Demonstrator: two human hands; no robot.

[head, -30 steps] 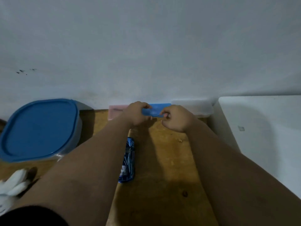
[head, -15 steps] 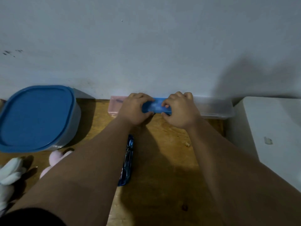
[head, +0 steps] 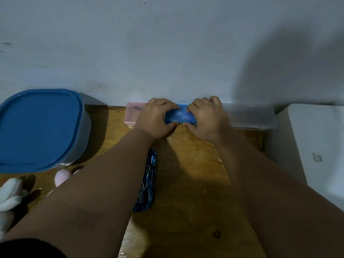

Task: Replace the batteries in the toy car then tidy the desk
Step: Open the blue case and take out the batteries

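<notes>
Blue-lidded tub [head: 40, 127] sits far left. Left hand [head: 154, 118] and right hand [head: 206, 118] grip the blue case [head: 180, 116]. The toy car [head: 148, 183] lies nearer, half under the left forearm.

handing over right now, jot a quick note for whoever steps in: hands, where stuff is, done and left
The left hand and the right hand both grip the blue case at the back of the wooden desk, against the wall, between a pink case and a clear case.
The toy car lies on the desk under the left forearm, untouched.
Done: cannot tell whether the batteries are changed.
Left: probably settle the blue case, then put away the toy car and the white plush toy near the blue-lidded container.
</notes>
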